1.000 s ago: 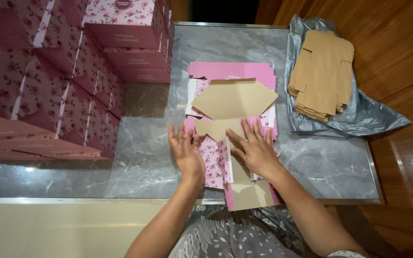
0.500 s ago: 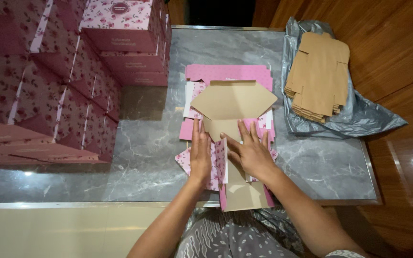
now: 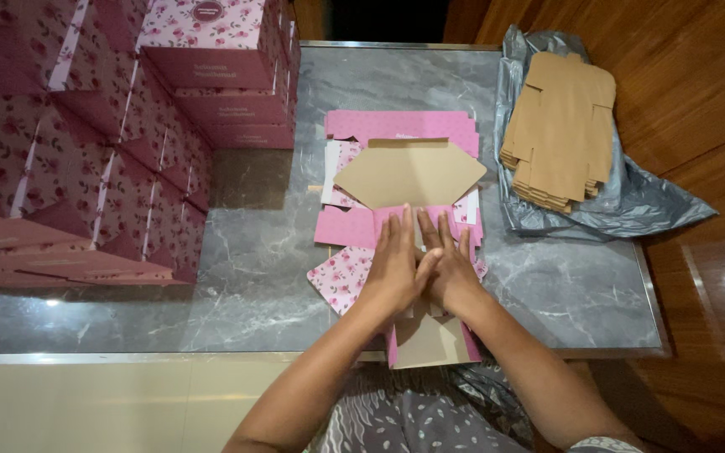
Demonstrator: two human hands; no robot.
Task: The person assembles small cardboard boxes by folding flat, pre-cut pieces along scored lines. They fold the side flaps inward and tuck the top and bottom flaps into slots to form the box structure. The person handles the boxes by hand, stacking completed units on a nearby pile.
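Two bare hands lie flat side by side, the left hand [image 3: 394, 270] overlapping the right hand [image 3: 451, 268], fingers straight and closed on nothing, pressing down the pink floral flat-cut cardboard box blank [image 3: 379, 225] at the near middle of the grey marble-look table [image 3: 245, 252]. Its brown inner flap [image 3: 409, 172] stands up just beyond the fingertips. The sheet looks light, thin and stiff, likely to bend cleanly only along its creases; edges and flap corners seem the sound places to grip. Folded pink floral boxes [image 3: 86, 143] are stacked at left, plain brown blanks [image 3: 560, 126] on a grey plastic bag [image 3: 631, 201] at right
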